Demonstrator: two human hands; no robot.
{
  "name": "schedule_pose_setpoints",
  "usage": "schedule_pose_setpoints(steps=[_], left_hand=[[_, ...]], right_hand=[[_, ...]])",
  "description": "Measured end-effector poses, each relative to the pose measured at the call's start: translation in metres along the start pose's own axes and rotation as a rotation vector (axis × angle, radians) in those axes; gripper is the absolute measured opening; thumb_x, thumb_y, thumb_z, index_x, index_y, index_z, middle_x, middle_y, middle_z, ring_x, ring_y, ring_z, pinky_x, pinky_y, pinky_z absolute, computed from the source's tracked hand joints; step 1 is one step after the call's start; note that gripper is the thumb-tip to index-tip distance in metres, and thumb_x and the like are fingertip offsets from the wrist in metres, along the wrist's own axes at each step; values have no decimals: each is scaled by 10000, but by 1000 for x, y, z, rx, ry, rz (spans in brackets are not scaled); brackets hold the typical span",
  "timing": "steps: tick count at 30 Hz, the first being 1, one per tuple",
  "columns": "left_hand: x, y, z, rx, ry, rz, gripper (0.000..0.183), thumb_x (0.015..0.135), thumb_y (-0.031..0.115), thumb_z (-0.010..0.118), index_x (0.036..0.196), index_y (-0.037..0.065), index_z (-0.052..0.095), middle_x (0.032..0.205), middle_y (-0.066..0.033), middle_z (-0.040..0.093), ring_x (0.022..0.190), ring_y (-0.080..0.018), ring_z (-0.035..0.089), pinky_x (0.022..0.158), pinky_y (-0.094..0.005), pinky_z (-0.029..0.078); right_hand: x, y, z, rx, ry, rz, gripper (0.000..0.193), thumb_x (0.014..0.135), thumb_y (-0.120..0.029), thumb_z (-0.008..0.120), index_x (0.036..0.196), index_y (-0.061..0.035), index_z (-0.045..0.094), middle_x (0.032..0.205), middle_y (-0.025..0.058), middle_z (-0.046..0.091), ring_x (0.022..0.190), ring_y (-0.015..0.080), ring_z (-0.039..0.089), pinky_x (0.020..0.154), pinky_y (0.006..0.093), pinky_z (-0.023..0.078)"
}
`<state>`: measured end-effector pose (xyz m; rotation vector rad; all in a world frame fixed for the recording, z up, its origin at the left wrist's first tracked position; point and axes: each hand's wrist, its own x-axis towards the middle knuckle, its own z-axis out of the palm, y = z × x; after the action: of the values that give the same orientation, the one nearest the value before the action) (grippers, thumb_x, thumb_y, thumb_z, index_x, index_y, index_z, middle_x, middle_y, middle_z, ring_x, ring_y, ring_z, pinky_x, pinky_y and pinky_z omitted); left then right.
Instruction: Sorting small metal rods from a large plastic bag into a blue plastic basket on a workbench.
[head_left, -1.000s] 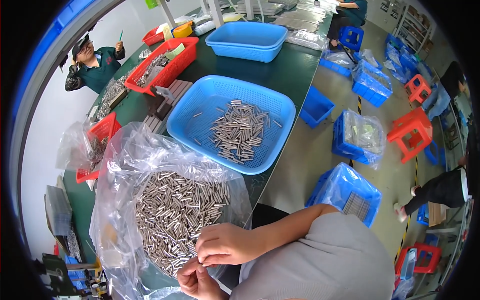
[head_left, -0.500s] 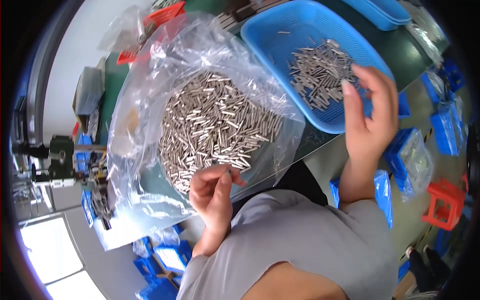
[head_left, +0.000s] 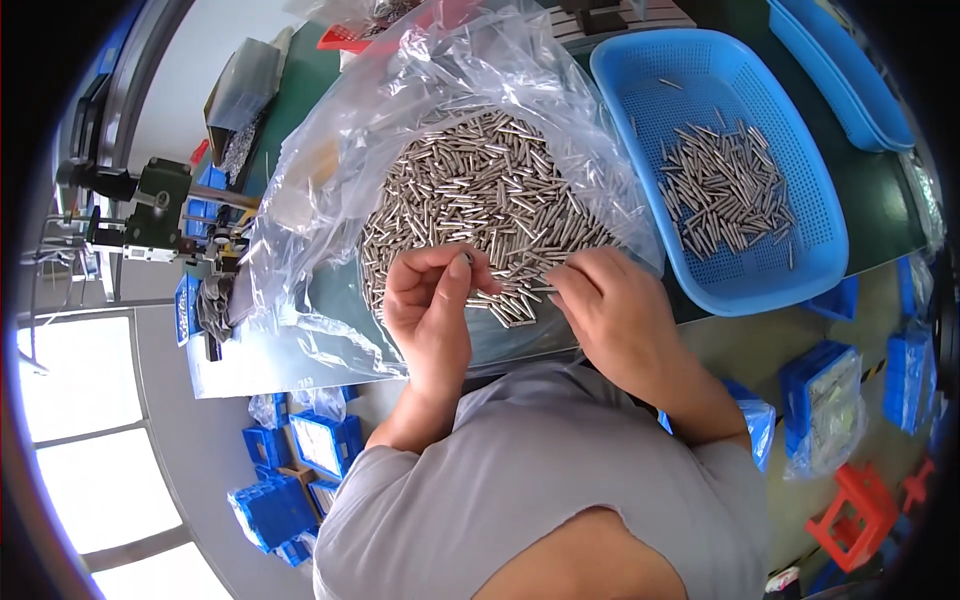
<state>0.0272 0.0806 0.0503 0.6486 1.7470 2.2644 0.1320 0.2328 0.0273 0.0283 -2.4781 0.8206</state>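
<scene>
A wide heap of small metal pins [head_left: 470, 190] lies on a clear plastic bag [head_left: 320, 215] in front of me. At the heap's near edge my left hand [head_left: 430, 305] is closed, thumb against forefinger, on a small metal pin [head_left: 467, 258] seen nearly end-on. My right hand [head_left: 615, 310] is over the heap's near right edge, fingertips pressed together; whether a pin is between them is hard to make out. To the right, a blue perforated basket [head_left: 720, 298] holds a smaller pile of the same pins [head_left: 725, 190].
More blue trays [head_left: 845, 80] stand at the far right of the green table [head_left: 885, 210]. A bench device [head_left: 155, 210] sits at the left. Blue bins [head_left: 815, 390] and a red stool [head_left: 855, 515] are on the floor to the right.
My right hand has come from the blue basket leftward to the near edge of the heap, its fingers now together. The left hand keeps its pinch. The whole view has shifted and turned.
</scene>
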Motion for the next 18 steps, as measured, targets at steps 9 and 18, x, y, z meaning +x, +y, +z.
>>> schedule_pose_setpoints(steps=[9,18], left_hand=[[-1,5,-26,-32,9,-23,86,918,-6,540,998,-35,535,867,-141,632,703,-165,614,653,-320,561],[-3,-2,-57,-106,-21,-136,78,911,11,560,975,-29,540,868,-133,641,712,-155,606,662,-302,540]], right_hand=[[33,6,32,-97,-33,-115,86,701,-81,585,777,-49,611,824,72,527,797,235,566,660,347,499],[41,5,42,-132,-43,-51,117,686,-19,659,792,-47,616,829,72,529,801,260,563,674,367,477]])
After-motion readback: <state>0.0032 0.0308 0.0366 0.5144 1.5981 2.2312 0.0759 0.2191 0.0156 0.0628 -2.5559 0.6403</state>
